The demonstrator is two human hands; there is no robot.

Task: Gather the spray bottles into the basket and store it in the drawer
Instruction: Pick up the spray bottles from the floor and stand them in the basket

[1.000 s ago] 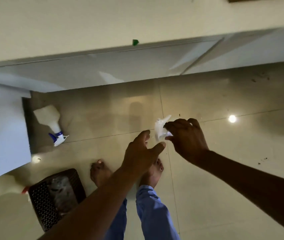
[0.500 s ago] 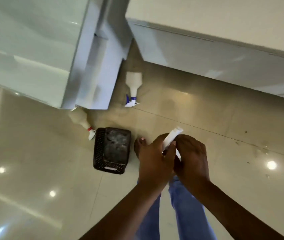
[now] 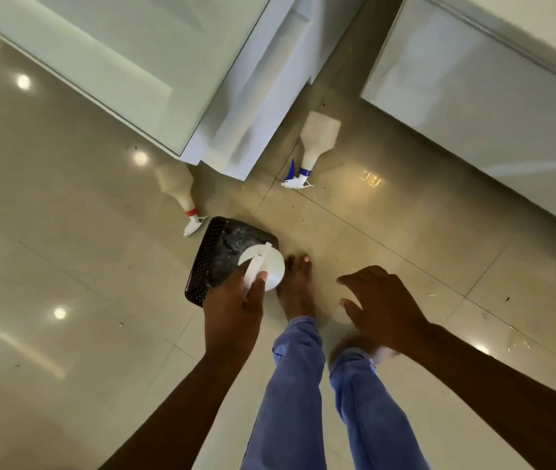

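My left hand grips a white spray bottle by its trigger head, seen from above, over the right edge of a dark perforated basket on the floor. My right hand hangs open and holds nothing, to the right of my bare foot. A white bottle with a red collar stands just behind the basket's left corner. Another white bottle with a blue collar and trigger stands farther back, to the right of the cabinet corner.
A white cabinet with a pulled-out drawer front fills the upper left. A second white cabinet runs along the upper right. Glossy beige floor tiles lie all around. My legs in blue trousers stand below the basket.
My right hand has let go of the white bottle and moved away to the right. The left hand now holds it alone, lower and over the basket. The view has tilted down.
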